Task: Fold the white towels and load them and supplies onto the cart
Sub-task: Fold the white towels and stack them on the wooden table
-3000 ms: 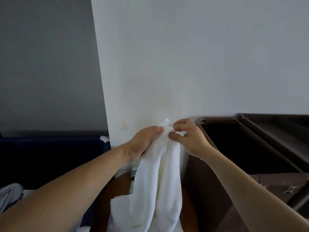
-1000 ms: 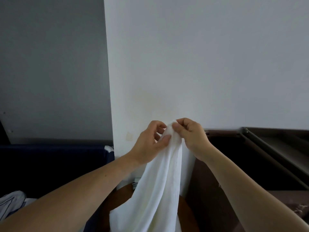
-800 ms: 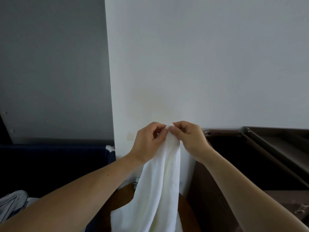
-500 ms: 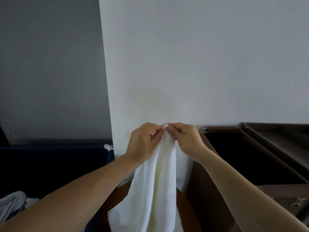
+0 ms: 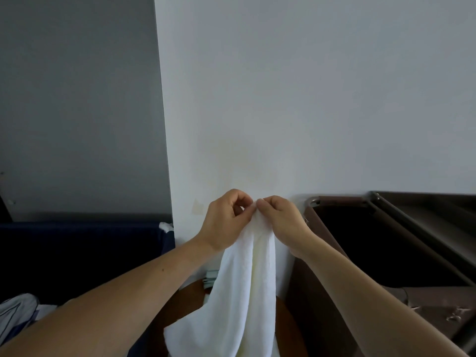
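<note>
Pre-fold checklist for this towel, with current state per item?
1. Left hand pinches top edge of white towel: ok.
2. Right hand pinches the same edge, beside the left: ok.
3. Towel hangs flat and untwisted: not ok, bunched into vertical folds.
4. Lower end clear of the wooden surface: cannot tell, out of frame.
5. Cart at the right, top open: ok.

The towel [image 5: 244,292] hangs before the wall [image 5: 309,99], above a table [image 5: 180,318], cart [image 5: 334,292] right, bin [image 5: 77,253] left.
</note>
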